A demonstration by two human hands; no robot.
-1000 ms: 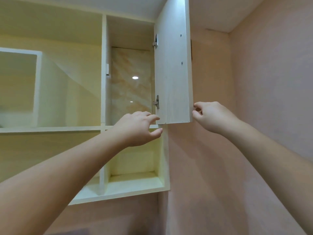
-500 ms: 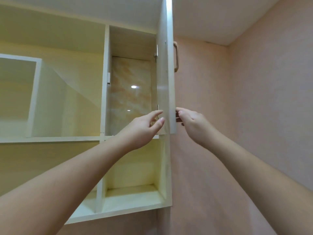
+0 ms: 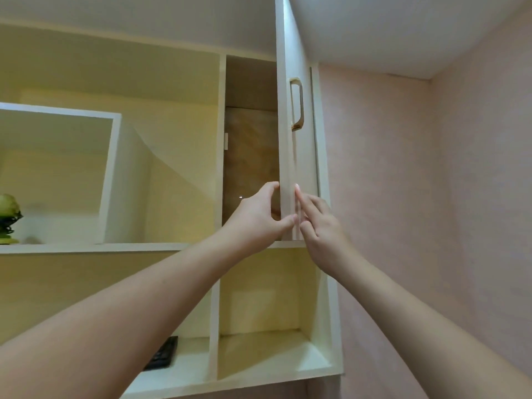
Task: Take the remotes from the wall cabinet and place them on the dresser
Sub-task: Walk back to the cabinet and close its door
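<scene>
The cream wall cabinet (image 3: 218,156) fills the left and middle of the head view. Its narrow door (image 3: 300,168), with a gold handle (image 3: 298,105), stands partly ajar over the upper right compartment. My left hand (image 3: 256,217) holds the door's lower free edge, fingers behind it and thumb on the front. My right hand (image 3: 319,228) presses straight fingers against the door's front face. A black remote (image 3: 162,354) lies on the bottom shelf, partly hidden behind my left forearm. The dresser is out of view.
A green ornament (image 3: 8,217) stands at the far left of the middle shelf (image 3: 86,247). The lower right cubby (image 3: 267,352) holds nothing visible. A pink wall (image 3: 431,197) runs along the right, close to the cabinet's side.
The door has swung from wide open towards the cabinet front. My right hand moved from its edge onto its front face, and my left hand rose to its free edge. The remote came into view.
</scene>
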